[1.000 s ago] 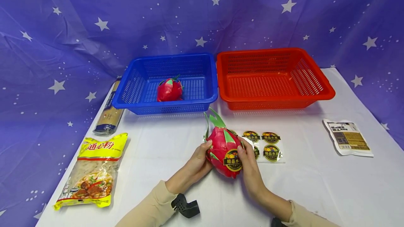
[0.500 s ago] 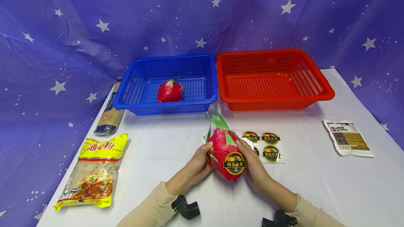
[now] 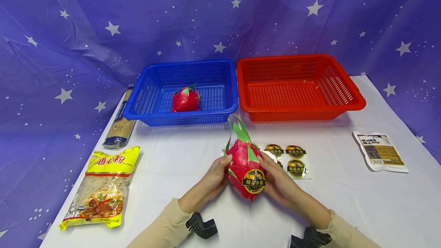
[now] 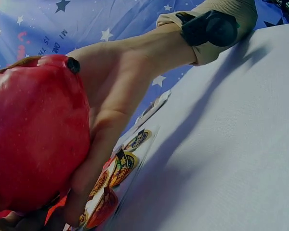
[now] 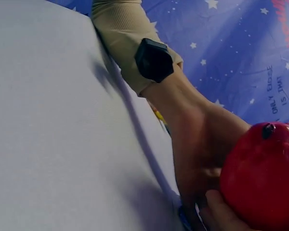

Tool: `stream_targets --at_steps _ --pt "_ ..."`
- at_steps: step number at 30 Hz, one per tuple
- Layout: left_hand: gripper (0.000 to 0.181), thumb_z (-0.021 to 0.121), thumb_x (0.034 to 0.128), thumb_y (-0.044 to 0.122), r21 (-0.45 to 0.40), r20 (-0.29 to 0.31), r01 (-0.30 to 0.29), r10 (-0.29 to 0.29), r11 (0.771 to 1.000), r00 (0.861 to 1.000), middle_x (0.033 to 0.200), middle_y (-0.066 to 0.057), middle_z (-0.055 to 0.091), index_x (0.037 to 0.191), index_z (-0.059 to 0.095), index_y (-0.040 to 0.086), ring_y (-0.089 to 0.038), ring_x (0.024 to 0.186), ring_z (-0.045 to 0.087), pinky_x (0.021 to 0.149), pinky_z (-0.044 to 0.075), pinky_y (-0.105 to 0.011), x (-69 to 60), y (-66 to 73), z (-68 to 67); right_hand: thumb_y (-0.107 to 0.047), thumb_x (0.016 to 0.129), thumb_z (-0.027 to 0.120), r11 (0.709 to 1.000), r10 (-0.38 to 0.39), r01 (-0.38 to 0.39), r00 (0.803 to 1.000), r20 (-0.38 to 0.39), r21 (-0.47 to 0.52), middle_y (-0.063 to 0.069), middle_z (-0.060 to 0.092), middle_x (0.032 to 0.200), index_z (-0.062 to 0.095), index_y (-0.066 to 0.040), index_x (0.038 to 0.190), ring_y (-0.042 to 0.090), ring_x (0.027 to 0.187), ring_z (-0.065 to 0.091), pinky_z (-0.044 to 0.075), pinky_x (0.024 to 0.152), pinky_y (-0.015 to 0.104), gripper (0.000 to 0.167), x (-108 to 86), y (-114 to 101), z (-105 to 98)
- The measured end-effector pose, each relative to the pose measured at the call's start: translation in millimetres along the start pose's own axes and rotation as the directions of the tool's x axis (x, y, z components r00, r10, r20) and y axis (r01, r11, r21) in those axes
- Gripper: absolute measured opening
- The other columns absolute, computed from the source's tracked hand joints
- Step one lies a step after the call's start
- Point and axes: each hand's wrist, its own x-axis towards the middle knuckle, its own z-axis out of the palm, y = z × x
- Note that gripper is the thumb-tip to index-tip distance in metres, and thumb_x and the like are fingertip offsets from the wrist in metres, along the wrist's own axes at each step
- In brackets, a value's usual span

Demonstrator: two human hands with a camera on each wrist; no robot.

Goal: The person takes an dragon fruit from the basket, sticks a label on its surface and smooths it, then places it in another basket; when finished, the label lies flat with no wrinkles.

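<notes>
I see left hand (image 3: 214, 175) and right hand (image 3: 280, 179) gripping a red dragon fruit (image 3: 240, 160) | likely light, slick | best held round its middle

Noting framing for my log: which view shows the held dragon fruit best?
The head view: the dragon fruit appears uncropped there, with its green leaves and sticker. Each wrist view shows mostly red skin, cut off by the frame edge.

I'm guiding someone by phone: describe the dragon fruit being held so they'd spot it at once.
On the white table, look in front of the blue basket and red basket. There the left hand and right hand hold a red, green-leaved dragon fruit. Unlike the fruit in the blue basket, it shows a round black-and-gold sticker.
</notes>
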Motion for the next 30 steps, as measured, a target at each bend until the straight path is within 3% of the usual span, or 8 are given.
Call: stream_targets --at_steps 7,12,15,20,24,26,28,30 --pt "0.047 0.04 0.0879 0.039 0.068 0.031 0.001 -0.003 0.998 1.0 0.098 0.013 0.059 0.117 0.047 0.003 -0.003 0.099 0.05 0.092 0.039 -0.022 -0.2 0.8 -0.6 -0.029 0.099 0.03 0.999 0.016 -0.019 0.998 0.059 0.041 -0.008 0.05 0.118 0.014 -0.016 0.141 0.006 0.108 0.051 0.045 0.091 0.03 0.047 -4.0 -4 -5" --pt "0.061 0.042 0.0896 0.043 0.105 0.145 -0.036 0.02 0.994 0.989 0.101 0.012 0.06 0.124 0.041 -0.007 -0.002 0.099 0.053 0.091 0.043 -0.022 3.1 4.3 -1.3 -0.027 0.099 0.028 1.0 -0.003 0.001 0.995 0.097 0.025 -0.009 0.051 0.117 0.02 -0.022 0.137 0.006 0.107 0.052 0.045 0.091 0.029 0.039 -10.0 -10 -11" --pt "0.068 0.045 0.0892 0.046 0.165 0.179 -0.065 0.035 0.984 0.983 0.11 0.002 0.058 0.132 0.033 -0.006 -0.004 0.098 0.055 0.087 0.045 -0.023 7.9 11.2 -1.7 -0.026 0.099 0.027 1.0 -0.025 0.025 0.994 0.103 -0.003 -0.009 0.051 0.116 0.023 -0.025 0.135 0.006 0.107 0.052 0.045 0.091 0.029 0.036 -13.0 -14 -15" --pt "0.055 0.045 0.093 0.038 0.362 0.132 -0.169 0.129 0.917 0.983 0.126 -0.021 0.051 0.136 0.032 0.006 -0.017 0.105 0.057 0.088 0.047 -0.028 24.5 28.1 -0.8 -0.027 0.099 0.027 0.997 -0.056 0.058 0.998 0.037 -0.047 -0.01 0.052 0.114 0.028 -0.028 0.13 0.005 0.104 0.053 0.046 0.089 0.031 0.031 -16.2 -23 -22" --pt "0.044 0.045 0.0952 0.019 0.501 0.077 -0.296 0.299 0.813 0.951 0.13 -0.023 0.047 0.136 0.033 0.007 -0.031 0.12 0.049 0.098 0.043 -0.038 42.8 38.9 3.5 -0.027 0.099 0.025 0.992 -0.097 0.097 0.995 0.004 -0.079 -0.012 0.052 0.112 0.03 -0.029 0.128 0.004 0.102 0.053 0.046 0.088 0.03 0.03 -19.9 -34 -28" --pt "0.045 0.048 0.0939 0.015 0.558 0.039 -0.311 0.351 0.769 0.936 0.132 -0.021 0.046 0.137 0.034 0.009 -0.031 0.123 0.045 0.101 0.04 -0.04 51.3 44.2 7.2 -0.027 0.099 0.023 0.989 -0.115 0.114 0.993 -0.004 -0.093 -0.012 0.051 0.112 0.03 -0.029 0.128 0.003 0.102 0.052 0.045 0.087 0.03 0.03 -21.4 -41 -31" --pt "0.049 0.05 0.0928 0.015 0.577 0.001 -0.291 0.355 0.763 0.935 0.135 -0.02 0.043 0.138 0.033 0.011 -0.032 0.126 0.042 0.102 0.038 -0.042 56.5 51.0 12.7 -0.028 0.099 0.023 0.985 -0.138 0.136 0.99 -0.013 -0.104 -0.012 0.049 0.113 0.029 -0.029 0.128 0.003 0.103 0.05 0.044 0.087 0.029 0.03 -21.9 -47 -34" --pt "0.053 0.051 0.0923 0.016 0.565 -0.032 -0.254 0.328 0.785 0.944 0.139 -0.02 0.037 0.141 0.03 0.013 -0.032 0.128 0.039 0.103 0.037 -0.043 61.1 57.2 18.4 -0.029 0.099 0.023 0.982 -0.157 0.153 0.987 -0.03 -0.107 -0.012 0.046 0.116 0.027 -0.029 0.13 0.002 0.105 0.047 0.041 0.089 0.029 0.032 -21.1 -54 -37"
